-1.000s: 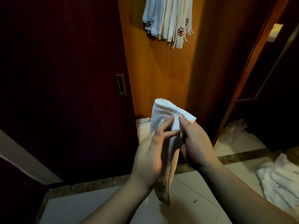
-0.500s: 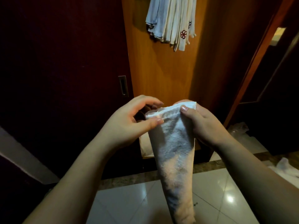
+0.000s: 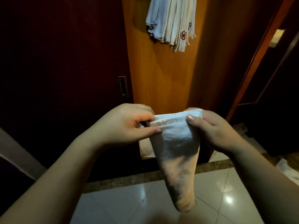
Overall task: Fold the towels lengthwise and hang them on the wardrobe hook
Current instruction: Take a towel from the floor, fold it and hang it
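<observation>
A person's left hand (image 3: 127, 125) pinched the left corner of a white terry-cloth towel (image 3: 176, 143), thumb and curled forefinger closed on its top hem, while the right hand (image 3: 212, 128) gripped the opposite corner, thumb pressed flat on the front of the cloth and the other fingers hidden behind it. Both hands held the towel at about the same height in front of the wardrobe, its top edge stretched between them. The cloth hung in a narrowing, folded strip, bright white near the hem and shading to a peach tone toward its lower end, which dangled free above the glossy white tiled floor (image 3: 145, 199).

Behind the towel stood the orange wooden wardrobe panel (image 3: 161, 75), where a bunch of pale blue and cream towels (image 3: 171, 21) already hung from the top of the frame, one bearing a red embroidered flower; the hook itself was out of view. To the left ran a dark maroon sliding door (image 3: 64, 62) with a recessed metal handle (image 3: 123, 86). A speckled stone threshold strip (image 3: 129, 178) crossed the floor below the wardrobe. At the right edge, a crumpled heap of white cloth (image 3: 289, 172) lay on the tiles, well apart from the hands. Open floor lay beneath the hanging towel.
</observation>
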Motion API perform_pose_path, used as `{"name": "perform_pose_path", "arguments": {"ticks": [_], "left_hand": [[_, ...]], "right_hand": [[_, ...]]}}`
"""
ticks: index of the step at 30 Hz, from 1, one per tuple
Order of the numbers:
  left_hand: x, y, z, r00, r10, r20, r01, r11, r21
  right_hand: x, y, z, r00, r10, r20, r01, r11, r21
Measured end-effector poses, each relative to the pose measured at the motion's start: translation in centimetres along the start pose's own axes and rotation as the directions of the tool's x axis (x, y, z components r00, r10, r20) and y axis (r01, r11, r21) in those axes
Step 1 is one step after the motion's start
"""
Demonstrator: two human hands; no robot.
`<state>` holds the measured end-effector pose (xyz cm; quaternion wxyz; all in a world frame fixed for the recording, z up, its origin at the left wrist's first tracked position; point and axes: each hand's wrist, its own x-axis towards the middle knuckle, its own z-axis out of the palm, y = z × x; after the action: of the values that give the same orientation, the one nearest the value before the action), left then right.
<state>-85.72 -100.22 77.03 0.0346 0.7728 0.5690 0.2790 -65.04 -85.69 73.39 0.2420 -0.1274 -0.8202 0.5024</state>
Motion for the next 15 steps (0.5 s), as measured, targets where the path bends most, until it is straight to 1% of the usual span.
{"name": "perform_pose_path", "arguments": {"ticks": [3, 5, 6, 8, 10, 13, 15], "left_hand": [[0.0, 0.0, -0.6, 0.999, -0.025, -0.027, 0.024, 0.999, -0.024], [0.0, 0.1, -0.6, 0.993, -0.098, -0.063, 0.093, 0.993, -0.07], [0.0, 0.2, -0.5, 0.986, -0.15, -0.077, 0.139, 0.981, -0.134], [0.1, 0.0, -0.4, 0.962, -0.242, -0.127, 0.186, 0.921, -0.342], [0.2, -0.2, -0.6, 0.946, -0.281, -0.158, 0.164, 0.84, -0.517], [0.2, 0.0, -0.8, 0.93, -0.311, -0.194, 0.112, 0.744, -0.659], [0.4, 0.1, -0.5, 0.905, -0.338, -0.258, 0.055, 0.695, -0.717]], "right_hand": [[0.1, -0.1, -0.1, 0.998, -0.043, 0.046, 0.047, 0.995, -0.083], [0.3, -0.4, -0.2, 0.997, -0.063, 0.04, 0.065, 0.996, -0.054], [0.4, -0.5, -0.1, 0.997, -0.072, 0.029, 0.073, 0.997, -0.029], [0.8, -0.5, 0.0, 0.996, -0.085, -0.006, 0.085, 0.996, -0.027], [1.2, -0.5, 0.2, 0.996, -0.085, -0.022, 0.084, 0.996, -0.036], [1.8, -0.7, 0.5, 0.992, -0.121, -0.025, 0.121, 0.992, -0.021], [2.3, -1.0, 0.7, 0.988, -0.15, -0.036, 0.15, 0.989, 0.011]]}}
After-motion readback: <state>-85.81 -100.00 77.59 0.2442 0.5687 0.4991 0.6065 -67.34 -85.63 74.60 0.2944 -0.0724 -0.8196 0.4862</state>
